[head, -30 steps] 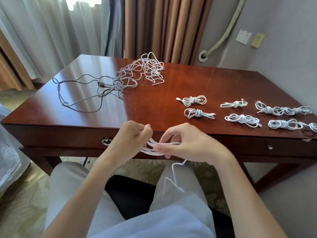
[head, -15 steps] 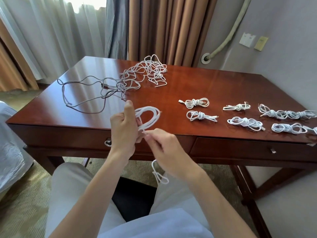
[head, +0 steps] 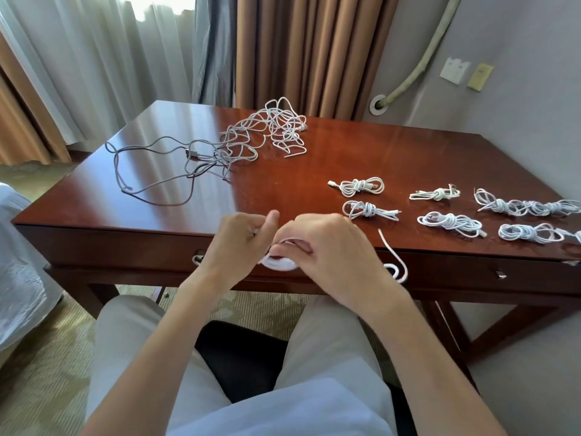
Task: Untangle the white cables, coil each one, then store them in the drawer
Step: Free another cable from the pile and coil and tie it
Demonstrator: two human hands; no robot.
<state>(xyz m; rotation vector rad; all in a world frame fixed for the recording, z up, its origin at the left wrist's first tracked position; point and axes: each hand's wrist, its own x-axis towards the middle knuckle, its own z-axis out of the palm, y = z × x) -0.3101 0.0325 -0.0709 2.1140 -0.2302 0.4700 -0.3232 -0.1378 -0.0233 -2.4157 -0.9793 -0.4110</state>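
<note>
The left hand [head: 234, 243] and right hand [head: 327, 247] both pinch a small white cable [head: 279, 264] coil; light, limp and springy, it is best gripped across the loops while its loose tail [head: 393, 256] wraps around.

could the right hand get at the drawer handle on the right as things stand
Probably not right away: the right hand is busy, gripping the white cable coil together with the left hand. The drawer handle itself sits unobstructed on the desk front, off to the right.
</note>
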